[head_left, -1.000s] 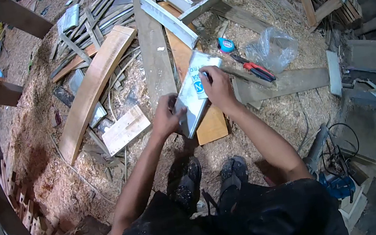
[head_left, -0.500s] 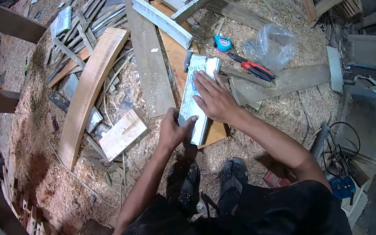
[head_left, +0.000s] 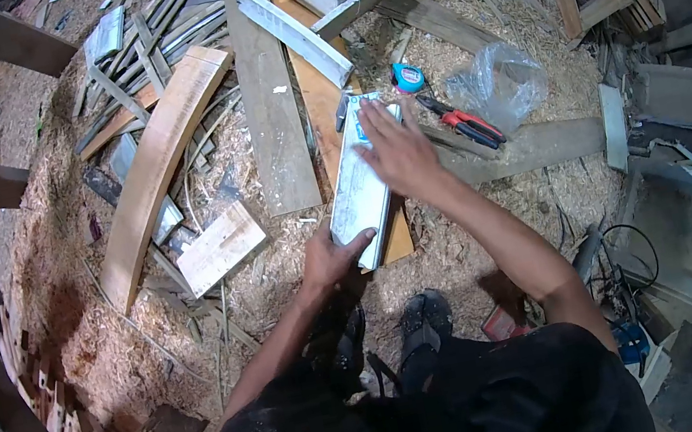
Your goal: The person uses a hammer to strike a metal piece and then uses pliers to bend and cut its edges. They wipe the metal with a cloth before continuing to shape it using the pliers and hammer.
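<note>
A long white piece with a blue label lies at a slant over an orange board. Its near end is gripped by my left hand, with the thumb on top. Flat on the upper part rests my right hand, its fingers stretched out and partly covering the label. A dark tool head shows beside the far end; the rest of it is hidden.
Pliers with red handles, a blue tape measure and a clear plastic bag lie right of the hands. A curved wooden beam and a short block lie left. Sawdust covers the ground.
My right hand has moved slightly up and right along the white piece, uncovering more of its middle. My left hand still grips the near end.
</note>
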### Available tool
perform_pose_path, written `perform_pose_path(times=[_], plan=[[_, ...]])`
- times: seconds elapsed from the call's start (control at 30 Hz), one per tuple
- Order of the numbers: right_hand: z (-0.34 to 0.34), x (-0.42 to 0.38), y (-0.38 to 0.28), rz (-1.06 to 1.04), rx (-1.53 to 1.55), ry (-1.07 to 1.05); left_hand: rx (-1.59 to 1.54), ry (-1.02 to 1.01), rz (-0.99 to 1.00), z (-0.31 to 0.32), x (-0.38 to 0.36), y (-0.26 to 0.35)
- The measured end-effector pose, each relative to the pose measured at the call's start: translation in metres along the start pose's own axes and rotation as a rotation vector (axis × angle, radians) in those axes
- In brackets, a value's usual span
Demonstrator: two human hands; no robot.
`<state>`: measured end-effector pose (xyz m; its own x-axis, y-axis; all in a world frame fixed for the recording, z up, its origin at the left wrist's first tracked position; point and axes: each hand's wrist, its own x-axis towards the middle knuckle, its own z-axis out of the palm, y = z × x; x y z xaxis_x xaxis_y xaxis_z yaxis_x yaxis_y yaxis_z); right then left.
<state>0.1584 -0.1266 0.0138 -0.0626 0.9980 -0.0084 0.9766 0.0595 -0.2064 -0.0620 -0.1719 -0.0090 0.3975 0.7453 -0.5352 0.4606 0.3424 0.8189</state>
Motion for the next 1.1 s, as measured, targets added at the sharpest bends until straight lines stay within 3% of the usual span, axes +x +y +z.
perform_pose_path(times=[0.07, 0.1, 0.13, 0.2, 0.23, 0.27, 0.33, 0.4, 0.43, 0.53, 0.57, 0.6, 0.67, 0.73, 0.8, 0.83, 0.9, 1.0, 1.03, 1.1], plan=[[0.02, -0.027, -0.031, -0.104, 0.029, -0.106, 0.008, 0.009, 0.066, -0.002, 0.001, 0.0], [0.008, -0.05, -0.051, -0.244, 0.08, -0.262, 0.039, -0.033, 0.135, -0.009, 0.01, -0.024], [0.005, -0.053, -0.056, -0.264, 0.031, -0.189, 0.0, -0.015, 0.128, -0.008, 0.009, -0.019], [-0.017, -0.022, -0.024, -0.173, 0.297, -0.442, -0.087, 0.018, 0.096, 0.0, 0.002, -0.014], [0.003, -0.02, -0.009, -0.182, 0.152, -0.014, -0.068, 0.024, 0.081, 0.001, 0.004, -0.013], [0.004, -0.011, 0.0, -0.16, 0.06, 0.051, -0.03, 0.043, 0.091, 0.003, 0.007, -0.02], [0.02, -0.015, -0.024, -0.16, -0.087, 0.064, -0.045, 0.02, 0.097, 0.001, 0.008, -0.02], [0.023, -0.048, -0.059, -0.261, -0.005, -0.036, 0.045, 0.006, 0.178, -0.006, 0.014, -0.03], [0.023, -0.052, -0.062, -0.285, 0.062, 0.024, 0.087, -0.006, 0.218, -0.007, 0.015, -0.033], [0.009, 0.001, -0.024, -0.07, -0.231, -0.021, -0.037, -0.012, -0.02, -0.004, -0.002, 0.004], [0.016, 0.027, 0.008, -0.071, 0.024, 0.146, -0.02, 0.001, -0.011, -0.002, 0.001, 0.001], [0.015, 0.02, 0.002, -0.05, 0.016, 0.074, -0.02, 0.003, 0.001, -0.001, -0.001, -0.004], [0.008, -0.001, -0.025, 0.0, -0.011, -0.053, -0.014, 0.003, 0.046, -0.002, 0.001, -0.008], [0.011, -0.043, -0.06, -0.203, -0.024, -0.242, 0.066, 0.072, 0.243, -0.004, 0.004, -0.007], [0.028, -0.035, -0.051, -0.215, -0.005, -0.085, 0.216, 0.078, 0.326, -0.007, 0.018, -0.037], [0.014, -0.022, -0.047, -0.174, 0.061, -0.171, 0.046, 0.065, 0.153, -0.011, 0.006, 0.017], [-0.012, -0.002, -0.036, -0.113, 0.139, -0.301, 0.074, 0.045, 0.155, -0.017, 0.024, 0.01], [0.02, -0.028, -0.049, -0.105, 0.071, -0.149, 0.179, 0.06, 0.132, -0.01, 0.027, -0.007], [0.018, -0.038, -0.053, -0.12, 0.088, -0.146, 0.148, 0.007, 0.27, -0.013, 0.024, -0.01], [0.016, -0.032, -0.049, -0.063, -0.048, -0.156, 0.085, 0.052, 0.168, -0.006, 0.007, -0.01]])
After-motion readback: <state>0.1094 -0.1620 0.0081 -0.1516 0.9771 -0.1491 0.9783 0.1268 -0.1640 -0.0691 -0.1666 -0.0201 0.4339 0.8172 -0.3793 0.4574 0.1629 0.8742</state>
